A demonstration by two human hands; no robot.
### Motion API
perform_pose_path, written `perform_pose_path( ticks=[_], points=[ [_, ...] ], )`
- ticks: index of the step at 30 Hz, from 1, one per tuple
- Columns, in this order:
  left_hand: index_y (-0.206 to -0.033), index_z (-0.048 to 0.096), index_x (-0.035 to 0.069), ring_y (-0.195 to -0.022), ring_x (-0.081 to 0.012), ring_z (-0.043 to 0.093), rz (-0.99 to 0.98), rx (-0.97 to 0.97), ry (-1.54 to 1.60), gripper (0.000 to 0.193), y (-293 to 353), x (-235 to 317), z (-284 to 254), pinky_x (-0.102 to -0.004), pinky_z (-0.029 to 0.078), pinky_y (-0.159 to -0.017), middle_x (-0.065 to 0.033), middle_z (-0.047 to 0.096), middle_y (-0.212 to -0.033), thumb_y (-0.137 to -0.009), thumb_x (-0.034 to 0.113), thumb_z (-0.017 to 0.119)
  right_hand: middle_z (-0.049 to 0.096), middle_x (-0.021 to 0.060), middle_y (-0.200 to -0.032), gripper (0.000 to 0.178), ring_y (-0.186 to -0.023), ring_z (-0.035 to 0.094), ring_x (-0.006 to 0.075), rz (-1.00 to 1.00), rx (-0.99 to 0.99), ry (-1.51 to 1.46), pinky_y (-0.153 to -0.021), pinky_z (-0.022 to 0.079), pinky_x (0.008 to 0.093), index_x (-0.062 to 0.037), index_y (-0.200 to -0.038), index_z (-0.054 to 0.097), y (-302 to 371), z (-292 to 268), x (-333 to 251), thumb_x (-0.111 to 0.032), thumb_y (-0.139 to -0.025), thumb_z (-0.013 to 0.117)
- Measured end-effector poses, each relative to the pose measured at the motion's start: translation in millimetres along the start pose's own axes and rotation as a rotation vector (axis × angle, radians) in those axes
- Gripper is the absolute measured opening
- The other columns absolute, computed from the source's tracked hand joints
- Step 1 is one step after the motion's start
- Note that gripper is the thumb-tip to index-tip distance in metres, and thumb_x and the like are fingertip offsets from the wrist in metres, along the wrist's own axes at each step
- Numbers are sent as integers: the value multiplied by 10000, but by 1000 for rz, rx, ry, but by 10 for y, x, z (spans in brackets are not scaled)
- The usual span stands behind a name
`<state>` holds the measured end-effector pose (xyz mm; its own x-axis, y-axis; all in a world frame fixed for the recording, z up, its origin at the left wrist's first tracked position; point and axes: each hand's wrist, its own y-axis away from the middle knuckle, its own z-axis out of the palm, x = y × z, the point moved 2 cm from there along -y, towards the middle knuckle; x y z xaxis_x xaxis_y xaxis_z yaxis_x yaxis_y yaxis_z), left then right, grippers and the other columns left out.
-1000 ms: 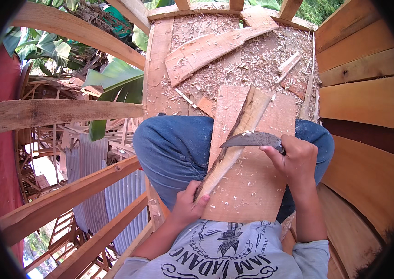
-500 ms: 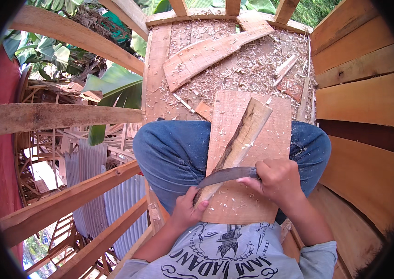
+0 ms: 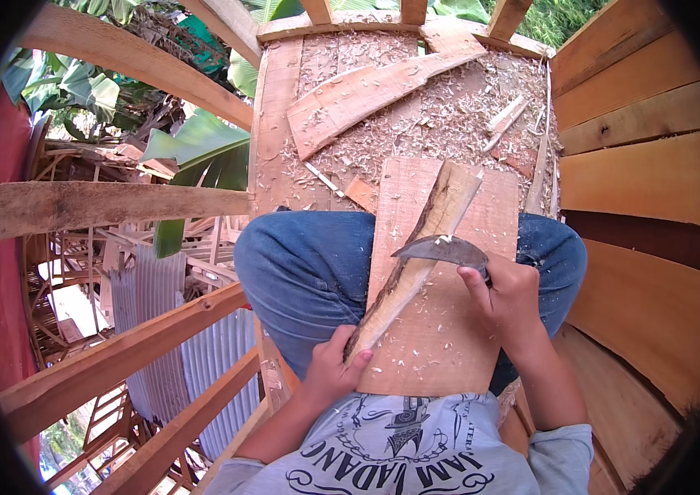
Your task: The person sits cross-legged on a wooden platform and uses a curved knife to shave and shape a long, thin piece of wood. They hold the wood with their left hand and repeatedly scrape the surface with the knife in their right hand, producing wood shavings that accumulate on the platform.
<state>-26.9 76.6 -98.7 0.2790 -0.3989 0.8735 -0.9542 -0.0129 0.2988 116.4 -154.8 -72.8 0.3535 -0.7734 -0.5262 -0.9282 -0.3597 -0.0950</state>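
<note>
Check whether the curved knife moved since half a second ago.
Yes: the knife went forward, away from the left hand, toward the large offcut on the floor.

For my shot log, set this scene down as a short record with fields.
Left hand: closed around the near end of a wood strip
Right hand: grips a curved knife by its handle
Blade: crosses the strip, tip pointing left
Support: flat board on the lap, in blue jeans
Beyond: larger cut plank among wood shavings
</note>
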Motion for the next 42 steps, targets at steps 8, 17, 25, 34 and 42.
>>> perform_pose_path(
  ticks=[8, 17, 25, 34, 42],
  points=[
    [-1065, 553, -18, -681, -290, 673, -25, -3, 18, 368, -3, -5, -19, -327, 506, -621, -181, 622, -756, -881, 285, 651, 479, 110, -520, 458, -448, 537, 283, -16, 36, 45, -417, 391, 362, -62, -599, 479, -101, -103, 179, -411, -759, 729],
    [-1058, 556, -9, -679, -294, 669, -27, -20, 29, 349, -22, 1, -28, -323, 503, -619, -179, 618, -756, -879, 275, 650, 493, 125, -538, 428, -456, 545, 285, -34, 22, 63, -427, 411, 366, -65, -611, 493, -127, -147, 200, -378, -796, 720],
    [-1059, 554, -9, -657, -289, 660, 17, 8, 30, 357, -16, 0, -3, -323, 498, -608, -177, 609, -738, -880, 286, 645, 477, 81, -527, 457, -448, 529, 272, -64, 60, 123, -416, 395, 367, -76, -622, 478, -139, -134, 216, -441, -768, 711],
    [-1067, 556, -7, -646, -285, 656, 18, 3, 21, 369, 23, -40, 7, -328, 496, -603, -170, 601, -721, -876, 295, 647, 497, 62, -544, 427, -453, 545, 244, -192, 1, 102, -428, 414, 349, -91, -596, 483, -115, -70, 134, -402, -750, 732],
    [-1076, 553, -8, -651, -277, 658, 45, 3, 8, 380, 45, -138, 33, -320, 495, -605, -173, 602, -725, -874, 299, 649, 494, 97, -541, 428, -482, 557, 281, -276, -76, -39, -429, 415, 353, -71, -596, 481, -62, -1, 47, -375, -777, 721]
  ],
)
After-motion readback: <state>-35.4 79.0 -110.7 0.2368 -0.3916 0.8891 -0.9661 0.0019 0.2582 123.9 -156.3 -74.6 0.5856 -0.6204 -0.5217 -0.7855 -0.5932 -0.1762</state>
